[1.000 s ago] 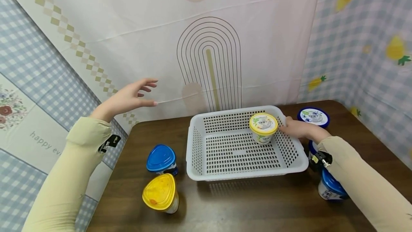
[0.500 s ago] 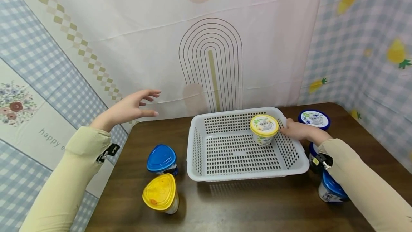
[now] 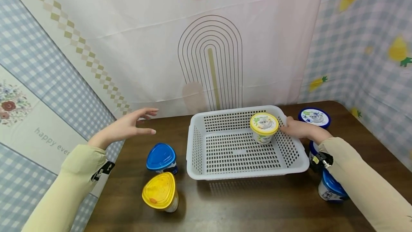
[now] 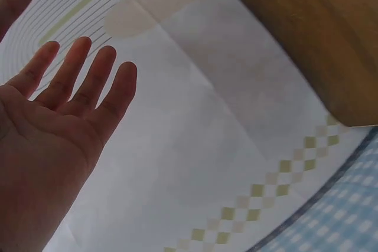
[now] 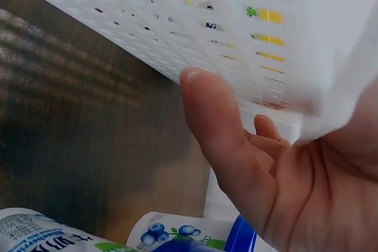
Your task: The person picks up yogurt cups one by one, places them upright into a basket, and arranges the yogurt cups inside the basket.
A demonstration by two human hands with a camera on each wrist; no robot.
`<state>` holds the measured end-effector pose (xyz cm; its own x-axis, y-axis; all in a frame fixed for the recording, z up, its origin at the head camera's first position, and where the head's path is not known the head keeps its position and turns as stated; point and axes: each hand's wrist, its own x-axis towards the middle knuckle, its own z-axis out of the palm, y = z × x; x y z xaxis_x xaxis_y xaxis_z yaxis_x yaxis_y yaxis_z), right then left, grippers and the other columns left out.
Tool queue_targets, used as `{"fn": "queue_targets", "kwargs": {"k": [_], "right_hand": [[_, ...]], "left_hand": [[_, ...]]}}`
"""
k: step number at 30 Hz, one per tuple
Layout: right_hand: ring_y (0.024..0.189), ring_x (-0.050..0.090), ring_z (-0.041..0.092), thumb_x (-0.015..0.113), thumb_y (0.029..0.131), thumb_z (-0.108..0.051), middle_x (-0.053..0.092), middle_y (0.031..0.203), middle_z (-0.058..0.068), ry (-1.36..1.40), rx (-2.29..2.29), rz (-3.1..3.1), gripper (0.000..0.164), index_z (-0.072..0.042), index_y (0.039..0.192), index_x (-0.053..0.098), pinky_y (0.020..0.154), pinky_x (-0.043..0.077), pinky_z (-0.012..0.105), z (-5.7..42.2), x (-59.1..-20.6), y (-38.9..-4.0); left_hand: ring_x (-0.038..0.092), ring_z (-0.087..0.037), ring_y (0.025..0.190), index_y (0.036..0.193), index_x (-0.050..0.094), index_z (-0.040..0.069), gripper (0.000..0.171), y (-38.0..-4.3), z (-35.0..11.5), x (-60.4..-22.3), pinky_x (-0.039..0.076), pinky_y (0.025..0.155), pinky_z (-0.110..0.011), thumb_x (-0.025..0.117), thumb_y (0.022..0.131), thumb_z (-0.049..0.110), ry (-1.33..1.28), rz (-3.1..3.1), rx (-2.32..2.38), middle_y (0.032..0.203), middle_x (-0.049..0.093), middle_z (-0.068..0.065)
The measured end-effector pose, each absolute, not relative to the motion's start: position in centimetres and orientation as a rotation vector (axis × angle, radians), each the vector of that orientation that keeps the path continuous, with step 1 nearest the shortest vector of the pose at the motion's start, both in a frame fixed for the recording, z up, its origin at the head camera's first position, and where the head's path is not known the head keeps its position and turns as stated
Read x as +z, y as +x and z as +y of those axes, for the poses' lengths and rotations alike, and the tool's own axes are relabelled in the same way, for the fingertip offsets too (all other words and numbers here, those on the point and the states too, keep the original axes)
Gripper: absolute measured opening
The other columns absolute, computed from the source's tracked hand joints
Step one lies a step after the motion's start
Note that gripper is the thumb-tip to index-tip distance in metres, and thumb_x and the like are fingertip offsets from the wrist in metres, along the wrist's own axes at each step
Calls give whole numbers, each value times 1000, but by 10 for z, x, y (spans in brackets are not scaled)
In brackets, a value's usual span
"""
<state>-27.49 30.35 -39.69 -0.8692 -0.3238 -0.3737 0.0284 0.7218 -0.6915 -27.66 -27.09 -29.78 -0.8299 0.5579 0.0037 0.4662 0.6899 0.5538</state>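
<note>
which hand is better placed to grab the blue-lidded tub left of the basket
The left, I'd judge: the left hand holds nothing and is nearer the blue-lidded tub. The right hand grips the right side of the basket, so reaching would likely mean letting go and crossing over.

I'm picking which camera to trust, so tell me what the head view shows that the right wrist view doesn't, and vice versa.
Only the head view shows the left hand, the blue-lidded tub and yellow-lidded tub left of the basket, and the arch printed on the backdrop.

Only the right wrist view shows the outside of the basket wall beside the right hand, and clear blueberry pictures on a tub's side.

Both show the basket, the right hand, the yellow-topped tub inside the basket, and some table.
</note>
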Motion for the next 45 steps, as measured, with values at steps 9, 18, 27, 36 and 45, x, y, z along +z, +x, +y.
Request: {"fn": "queue_targets", "kwargs": {"k": [9,18,27,36,45], "right_hand": [[79,72,28,33,109,-21,55,103,29,-212,-1022,2421,67,25,140,-4,68,61,42,304,-397,-273],[78,72,28,33,109,-22,57,101,27,-205,-1002,2432,65,24,139,-2,68,61,42,304,-397,-275],[78,72,26,33,109,-21,56,101,28,-203,-1005,2440,66,25,140,-3,68,61,41,304,-398,-275],[79,71,26,34,109,-23,53,105,30,-215,-961,2468,71,26,141,-5,69,61,41,305,-399,-277],[79,71,26,34,109,-22,54,102,28,-213,-979,2454,67,25,140,-3,68,61,41,306,-401,-278]], "left_hand": [[40,-39,136,154,37,15,75,-265,-283,-328,37,107,-63,75,92,35,786,2686,902,151,44,-13],[39,-42,137,155,33,14,78,-251,-297,-354,37,107,-63,75,92,31,759,2652,971,151,40,-17],[38,-46,137,155,33,14,77,-244,-306,-383,41,104,-62,75,92,28,727,2591,1078,155,37,-17],[42,-42,134,155,32,14,75,-239,-310,-402,46,102,-54,74,93,22,718,2524,1178,156,36,-17],[46,-45,132,157,28,10,79,-237,-311,-414,53,97,-39,74,93,19,665,2437,1253,153,35,-24]]}}
